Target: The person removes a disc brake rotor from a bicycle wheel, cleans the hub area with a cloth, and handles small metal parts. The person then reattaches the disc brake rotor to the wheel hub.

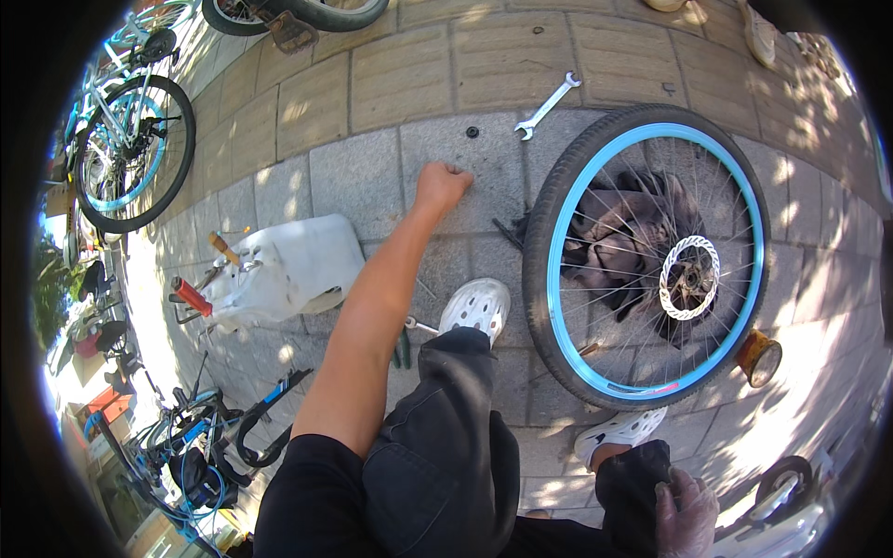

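My left hand (443, 187) is bare and curled, held above the grey paving; whether its fingers pinch something small, I cannot tell. Just beyond it lies a small round black part (472, 132), with a double open-ended spanner (548, 106) farther right. To the right, a bicycle wheel with a black tyre (543, 279) and light-blue rim (558, 307) lies over a dark crumpled cloth (621, 227). Its white brake disc (665, 279) faces up. My right hand (687, 515), in a thin translucent glove, is by my right knee with nothing visible in it.
A cut white plastic jug (307, 254) holds tools, among them a red-handled screwdriver (191, 296). A metal tool (421, 326) lies beside my left shoe (478, 307). An amber cylindrical container (759, 359) touches or nears the tyre. Bicycles (132, 153) stand left; another person's shoe (759, 35) shows top right.
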The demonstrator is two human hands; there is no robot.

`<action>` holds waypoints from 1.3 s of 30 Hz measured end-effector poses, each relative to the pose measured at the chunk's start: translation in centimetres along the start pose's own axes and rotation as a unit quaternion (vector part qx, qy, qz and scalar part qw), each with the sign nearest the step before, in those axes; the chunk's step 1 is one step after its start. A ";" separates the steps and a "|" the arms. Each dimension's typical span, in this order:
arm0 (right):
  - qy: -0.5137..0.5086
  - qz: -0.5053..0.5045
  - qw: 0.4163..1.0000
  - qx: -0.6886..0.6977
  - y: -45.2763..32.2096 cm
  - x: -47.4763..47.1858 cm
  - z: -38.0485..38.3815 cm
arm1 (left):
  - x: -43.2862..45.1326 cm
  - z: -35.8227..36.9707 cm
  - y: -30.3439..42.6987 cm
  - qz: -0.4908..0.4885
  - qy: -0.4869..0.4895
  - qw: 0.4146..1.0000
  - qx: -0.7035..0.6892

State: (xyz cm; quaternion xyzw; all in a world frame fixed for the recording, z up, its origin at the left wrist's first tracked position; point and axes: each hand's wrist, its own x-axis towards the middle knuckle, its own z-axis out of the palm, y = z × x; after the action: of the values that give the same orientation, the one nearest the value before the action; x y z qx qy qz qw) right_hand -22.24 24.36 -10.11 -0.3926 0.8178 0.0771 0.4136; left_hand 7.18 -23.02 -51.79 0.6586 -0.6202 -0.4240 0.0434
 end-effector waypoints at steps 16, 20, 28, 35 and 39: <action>0.004 -0.004 1.000 -0.011 -1.3 -0.4 -0.3 | -9.7 -4.8 -0.3 -0.105 -0.186 0.609 -0.764; -0.020 0.014 1.000 -0.019 -1.9 -0.1 -0.5 | -10.5 -3.9 1.8 -0.183 -0.175 0.646 -0.720; -0.026 0.042 0.998 -0.024 -1.6 -0.2 -0.3 | -6.6 1.9 4.1 -0.138 -0.055 0.944 -0.294; -0.023 0.059 0.998 -0.009 -1.4 0.1 -0.8 | -4.3 3.9 3.1 -0.017 0.012 0.998 -0.065; -0.027 0.056 0.998 -0.013 -1.3 0.3 -1.1 | -3.7 4.4 2.1 -0.022 0.017 0.998 -0.056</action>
State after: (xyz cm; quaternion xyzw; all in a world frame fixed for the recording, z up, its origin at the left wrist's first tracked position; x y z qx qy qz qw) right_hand -22.09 22.81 -9.37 -0.3498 0.8258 0.1213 0.4253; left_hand 3.36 -18.28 -51.49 0.6756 -0.5800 -0.4479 0.0809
